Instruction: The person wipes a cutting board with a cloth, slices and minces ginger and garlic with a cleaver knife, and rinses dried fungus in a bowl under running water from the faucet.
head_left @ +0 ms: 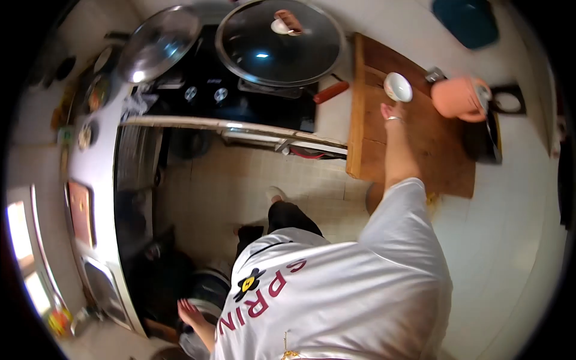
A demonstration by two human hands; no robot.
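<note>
My right hand reaches over the wooden table at the right, its fingers at the near rim of a small white bowl. The bowl's pale inside faces me, and it has a coloured pattern outside. Some of the fingers are hidden under or behind it. Beside the bowl, to its right, stands an orange pitcher with a handle. Low at the left, my left hand hangs by my side with fingers stretched out and nothing in it.
A large pan with a glass lid sits on the black stove, and a red handle sticks out near the wooden table. Another lid leans at the left. A sink lies along the left counter.
</note>
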